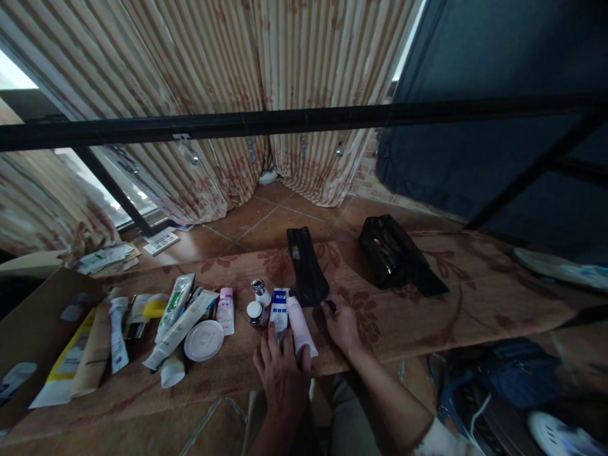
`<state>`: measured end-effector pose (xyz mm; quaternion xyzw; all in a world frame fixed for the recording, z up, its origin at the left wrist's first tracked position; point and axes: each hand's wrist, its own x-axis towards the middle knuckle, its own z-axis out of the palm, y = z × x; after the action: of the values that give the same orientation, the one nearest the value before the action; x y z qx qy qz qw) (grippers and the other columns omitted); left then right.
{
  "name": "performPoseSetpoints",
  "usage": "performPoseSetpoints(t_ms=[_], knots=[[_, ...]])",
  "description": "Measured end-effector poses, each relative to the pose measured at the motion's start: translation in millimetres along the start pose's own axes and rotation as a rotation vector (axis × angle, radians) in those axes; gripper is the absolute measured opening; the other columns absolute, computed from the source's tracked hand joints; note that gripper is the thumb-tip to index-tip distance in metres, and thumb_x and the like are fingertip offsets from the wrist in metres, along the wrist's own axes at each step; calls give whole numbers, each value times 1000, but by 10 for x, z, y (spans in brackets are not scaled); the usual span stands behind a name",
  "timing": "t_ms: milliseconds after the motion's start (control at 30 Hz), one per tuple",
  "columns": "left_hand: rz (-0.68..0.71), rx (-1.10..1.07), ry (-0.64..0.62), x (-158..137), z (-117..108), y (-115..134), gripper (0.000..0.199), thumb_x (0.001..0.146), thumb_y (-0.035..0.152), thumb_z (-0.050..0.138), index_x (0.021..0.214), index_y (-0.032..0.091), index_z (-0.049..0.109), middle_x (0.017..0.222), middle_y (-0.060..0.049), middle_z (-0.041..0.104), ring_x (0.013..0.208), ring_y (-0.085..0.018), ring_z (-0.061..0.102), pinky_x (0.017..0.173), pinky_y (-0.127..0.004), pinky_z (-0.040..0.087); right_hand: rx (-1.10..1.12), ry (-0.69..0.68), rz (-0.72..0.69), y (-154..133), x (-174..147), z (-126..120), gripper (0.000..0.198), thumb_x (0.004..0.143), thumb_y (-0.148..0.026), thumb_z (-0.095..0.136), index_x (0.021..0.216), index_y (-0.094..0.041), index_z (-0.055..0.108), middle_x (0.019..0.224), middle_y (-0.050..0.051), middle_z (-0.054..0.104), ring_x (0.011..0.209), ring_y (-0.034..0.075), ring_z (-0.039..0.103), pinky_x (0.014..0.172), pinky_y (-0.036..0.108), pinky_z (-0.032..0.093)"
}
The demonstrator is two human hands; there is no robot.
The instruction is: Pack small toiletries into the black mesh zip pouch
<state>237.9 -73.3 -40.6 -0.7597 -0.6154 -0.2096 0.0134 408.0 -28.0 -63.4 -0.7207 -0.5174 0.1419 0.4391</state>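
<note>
My left hand [282, 361] lies palm down with its fingers stretched out. Its fingertips touch the lower end of a blue-and-white packet [279, 305], and its thumb is beside a pale lilac tube [300, 326]. Just left of these stand a white-lidded jar [254, 311] and a small silver-capped bottle [259, 289]. My right hand [342, 326] has its fingers closed at the near end of a long black pouch [306, 269], which lies on the cloth. A second black bag [392, 253], with a glossy see-through side, sits farther right.
Several tubes and a round white lid [204, 340] lie to the left, by an open cardboard box [52, 323]. Patterned brown cloth [475, 285] covers the bench. A black rail [304, 119] crosses before the curtains [213, 57]. A dark blue bag [522, 370] is at lower right.
</note>
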Motion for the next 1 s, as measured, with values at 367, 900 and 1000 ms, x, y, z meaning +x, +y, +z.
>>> performPoseSetpoints(t_ms=[367, 900, 1000], knots=[[25, -12, 10, -59, -12, -31, 68, 74, 51, 61, 129, 12, 51, 139, -23, 39, 126, -38, 37, 100, -56, 30, 63, 6, 4, -68, -265, -275, 14, 85, -25, 44, 83, -19, 58, 82, 5, 60, 77, 18, 56, 72, 29, 43], [54, -9, 30, -37, 5, -77, 44, 85, 32, 51, 126, 15, 54, 135, -20, 46, 119, -35, 45, 95, -54, 35, 98, -16, 80, -23, -508, -530, 30, 80, -17, 44, 106, -19, 60, 101, 7, 63, 95, 21, 59, 86, 35, 46], [79, -20, 38, -30, 9, -95, 45, 84, 33, 52, 125, 15, 54, 135, -19, 46, 117, -35, 46, 94, -54, 35, 99, -44, 110, -7, -462, -526, 34, 77, -14, 43, 106, -18, 60, 103, 7, 63, 96, 21, 59, 88, 35, 46]])
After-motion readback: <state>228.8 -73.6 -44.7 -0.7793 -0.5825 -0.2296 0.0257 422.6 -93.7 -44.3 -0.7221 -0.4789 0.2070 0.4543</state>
